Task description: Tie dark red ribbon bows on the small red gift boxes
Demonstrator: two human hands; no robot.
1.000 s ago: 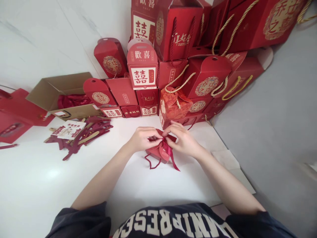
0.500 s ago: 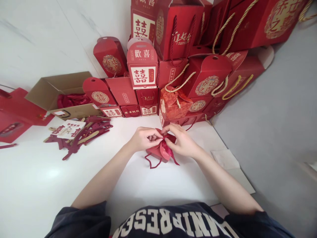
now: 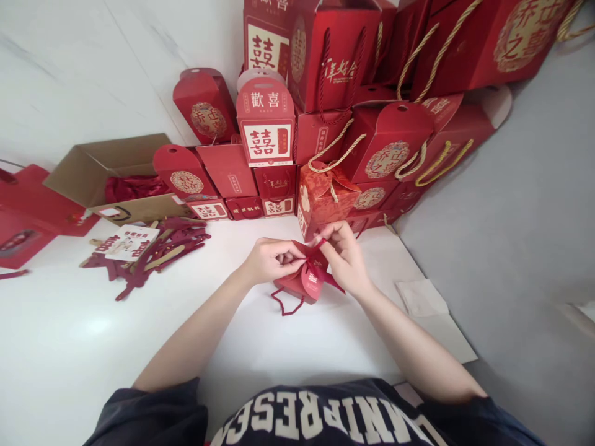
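A small red gift box point(image 3: 292, 285) stands on the white table in front of me, its top flaps folded together. A red cord handle point(image 3: 287, 308) hangs from its near left side. Dark red ribbon point(image 3: 331, 280) lies over the top, with one end trailing to the right. My left hand point(image 3: 274, 261) pinches the ribbon close to the box's top centre. Up and to the right, my right hand point(image 3: 343, 257) pinches another part of the ribbon, drawn taut between the two hands. Fingers cover part of the box top.
Stacked red gift boxes point(image 3: 266, 118) with rope handles line the back. An open cardboard box point(image 3: 134, 214) with red fabric stands at the left, behind a pile of dark red pieces point(image 3: 179, 248) and a printed card point(image 3: 131, 241). A whitish packet point(image 3: 421, 298) lies right.
My right hand has moved up and slightly right, away from the left, stretching ribbon between them. The trailing ribbon end has swung right. My left hand stays in place.
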